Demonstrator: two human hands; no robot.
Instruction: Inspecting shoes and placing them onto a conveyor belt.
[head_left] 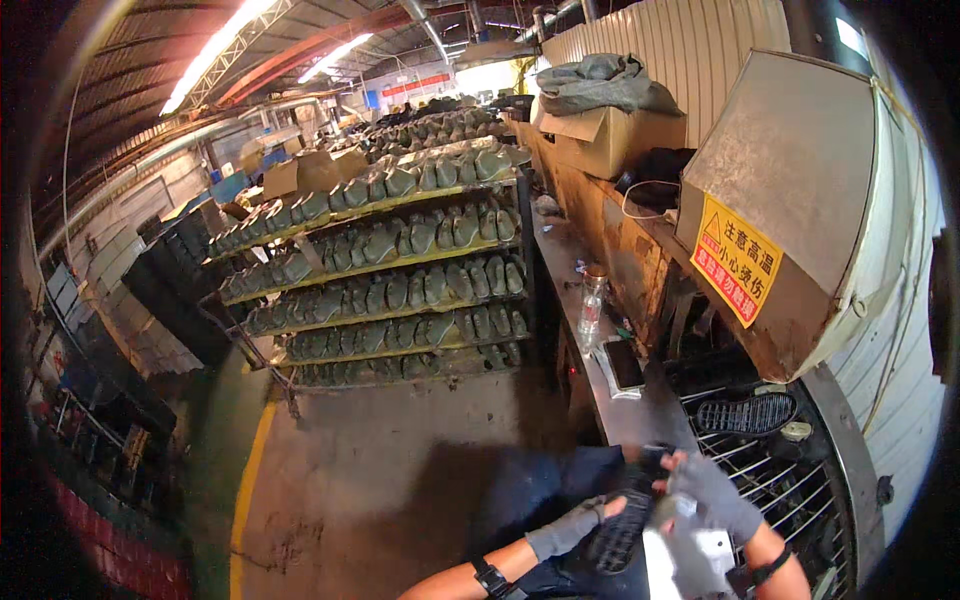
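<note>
Black rubber shoe sole [622, 520] gripped in both gloved hands at six o'clock.
Left hand [572, 527] and right hand [712, 492] clasp it; wire conveyor rack [780, 480] at four o'clock, steel counter [640, 410] ahead, forearms cut off.

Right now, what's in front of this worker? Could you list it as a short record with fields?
Setting: factory floor
Left hand: grey fingerless glove, holds a black shoe sole
Right hand: grey glove, on the same sole's upper end
On wire conveyor: another black sole
Behind: rack of grey-green shoe soles
Bench: clear bottle
</note>
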